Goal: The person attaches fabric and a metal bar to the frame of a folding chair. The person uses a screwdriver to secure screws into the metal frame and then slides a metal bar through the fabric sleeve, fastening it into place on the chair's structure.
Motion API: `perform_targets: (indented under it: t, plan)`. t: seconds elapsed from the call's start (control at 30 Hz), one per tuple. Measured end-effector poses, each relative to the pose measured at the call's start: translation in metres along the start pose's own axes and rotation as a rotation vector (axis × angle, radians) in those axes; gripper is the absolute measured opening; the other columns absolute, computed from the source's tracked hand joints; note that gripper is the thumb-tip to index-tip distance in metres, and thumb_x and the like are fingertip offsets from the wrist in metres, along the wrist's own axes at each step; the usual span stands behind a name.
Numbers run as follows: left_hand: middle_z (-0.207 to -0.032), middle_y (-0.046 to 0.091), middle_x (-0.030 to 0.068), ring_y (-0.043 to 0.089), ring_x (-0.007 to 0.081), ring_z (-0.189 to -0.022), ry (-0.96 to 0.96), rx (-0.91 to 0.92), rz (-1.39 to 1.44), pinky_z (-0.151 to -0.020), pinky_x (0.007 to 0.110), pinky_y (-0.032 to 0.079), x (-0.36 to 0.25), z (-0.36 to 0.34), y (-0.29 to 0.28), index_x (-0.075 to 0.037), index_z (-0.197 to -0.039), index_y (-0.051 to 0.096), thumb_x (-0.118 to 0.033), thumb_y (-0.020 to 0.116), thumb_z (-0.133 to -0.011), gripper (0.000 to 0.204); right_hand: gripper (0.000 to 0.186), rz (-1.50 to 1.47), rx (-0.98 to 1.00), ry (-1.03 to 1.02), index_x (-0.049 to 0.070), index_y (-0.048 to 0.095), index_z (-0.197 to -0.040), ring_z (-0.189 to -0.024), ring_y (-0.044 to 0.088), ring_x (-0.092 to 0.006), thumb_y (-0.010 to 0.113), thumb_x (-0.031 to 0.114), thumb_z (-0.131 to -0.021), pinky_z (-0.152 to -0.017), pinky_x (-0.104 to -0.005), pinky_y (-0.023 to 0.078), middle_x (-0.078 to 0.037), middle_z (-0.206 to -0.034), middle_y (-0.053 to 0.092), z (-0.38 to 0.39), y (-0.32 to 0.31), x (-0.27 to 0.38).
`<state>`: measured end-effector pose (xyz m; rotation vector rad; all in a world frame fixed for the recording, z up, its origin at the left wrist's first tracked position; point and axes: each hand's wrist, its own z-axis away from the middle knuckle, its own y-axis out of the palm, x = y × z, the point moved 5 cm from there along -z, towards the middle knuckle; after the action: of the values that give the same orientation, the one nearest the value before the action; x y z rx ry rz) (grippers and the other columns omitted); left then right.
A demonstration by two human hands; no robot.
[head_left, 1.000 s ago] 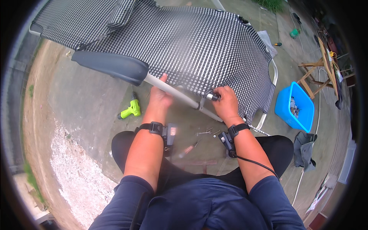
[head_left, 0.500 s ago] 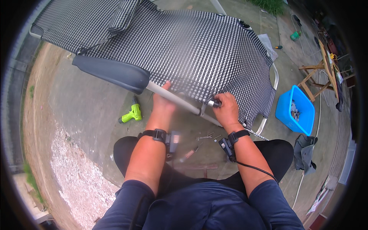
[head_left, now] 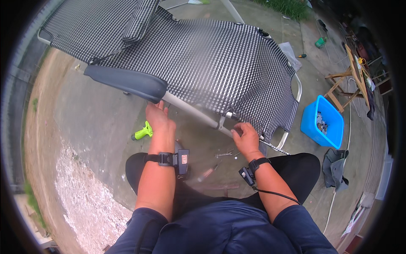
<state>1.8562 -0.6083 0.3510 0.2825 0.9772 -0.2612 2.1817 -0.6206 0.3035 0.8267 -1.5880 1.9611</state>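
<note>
A folding lounge chair with black-and-white woven fabric (head_left: 211, 63) fills the upper middle. Its pale metal tube (head_left: 192, 111) runs along the near side, below a dark grey armrest (head_left: 127, 82). My left hand (head_left: 158, 116) is just under the armrest's lower end, fingers stretched and loosely spread; whether it touches the armrest I cannot tell. My right hand (head_left: 246, 139) is just below the fabric's near edge, thumb and fingers apart, with nothing visible in it. Near its fingertips, a short black-and-silver tube end (head_left: 231, 115) sits at the frame joint. A lime-green power drill (head_left: 142, 131) lies beside my left wrist.
On the concrete lie a wrench (head_left: 224, 154) and a screwdriver (head_left: 206, 173). A blue bin (head_left: 311, 122) with small parts stands at the right, near a grey cloth bag (head_left: 335, 169) and a wooden stand (head_left: 355, 76). A plastic bag (head_left: 290, 57) lies beyond the chair.
My left hand has moved left from under the tube to the armrest's end. My right hand has let go of the black tube end and come down nearer me.
</note>
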Motion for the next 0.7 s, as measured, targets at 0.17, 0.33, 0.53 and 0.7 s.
perform_targets:
  t: [0.17,0.33,0.53,0.7]
  plan:
    - [-0.149,0.049,0.0162,0.044,0.0293,-0.142,0.752,0.039,-0.201,-0.115,0.048,0.034,-0.103,0.025,-0.017,-0.002,-0.150,0.041,-0.008,0.059,-0.092,0.062,0.051,0.066,0.237,0.082,0.007,0.065,-0.123,-0.114,0.061,-0.0345,0.079,0.030,-0.080,-0.098,-0.0444,0.050,-0.015,-0.121,0.064,0.015,0.028,-0.011]
    - [-0.151,0.046,0.0183,0.039,0.0394,-0.144,1.566,0.317,-1.174,-0.118,0.049,0.032,-0.147,0.091,0.028,-0.005,-0.148,0.044,0.005,0.065,-0.075,0.077,0.060,0.089,0.287,0.171,0.006,0.060,-0.132,-0.125,0.055,-0.0364,0.078,0.034,-0.081,-0.105,-0.0454,0.046,-0.019,-0.131,0.060,0.009,0.048,-0.023]
    - [-0.139,0.060,0.0082,0.048,0.0335,-0.139,1.588,0.550,-1.353,-0.118,0.055,0.029,-0.159,0.065,0.079,-0.010,-0.130,0.061,0.000,0.070,-0.074,0.058,0.057,0.102,0.400,0.232,0.005,0.061,-0.131,-0.120,0.061,-0.0381,0.076,0.035,-0.084,-0.102,-0.0448,0.049,-0.021,-0.129,0.063,-0.033,0.051,-0.013]
    - [-0.133,0.063,0.0072,0.053,0.0319,-0.133,1.645,0.555,-1.282,-0.116,0.053,0.031,-0.148,0.052,0.084,-0.010,-0.125,0.063,-0.004,0.073,-0.073,0.054,0.055,0.068,0.387,0.226,0.002,0.063,-0.128,-0.117,0.064,-0.0382,0.074,0.035,-0.086,-0.101,-0.0445,0.050,-0.020,-0.127,0.066,-0.051,0.077,-0.034]
